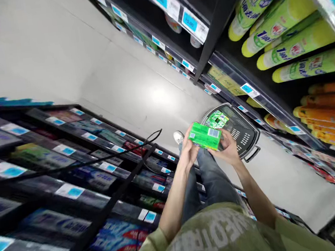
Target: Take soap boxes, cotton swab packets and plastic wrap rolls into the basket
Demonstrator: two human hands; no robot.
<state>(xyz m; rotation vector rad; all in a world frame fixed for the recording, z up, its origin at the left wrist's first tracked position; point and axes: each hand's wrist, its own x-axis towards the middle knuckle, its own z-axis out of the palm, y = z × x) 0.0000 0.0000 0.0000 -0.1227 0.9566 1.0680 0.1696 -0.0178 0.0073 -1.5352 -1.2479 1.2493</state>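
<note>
I hold a green pack (206, 136) with a white barcode label in both hands, in front of my body. My left hand (189, 148) grips its left end, fingers curled around it. My right hand (228, 149) wraps its right end from below. Just beyond the pack, a dark shopping basket (243, 132) sits on the floor. It holds more green packs (217, 119).
I stand in a shop aisle with a pale tiled floor (112, 75). Shelves of boxed goods (71, 186) run along my left. Shelves on my right carry yellow-green bottles (283, 25), orange bottles (331, 117) and blue price tags.
</note>
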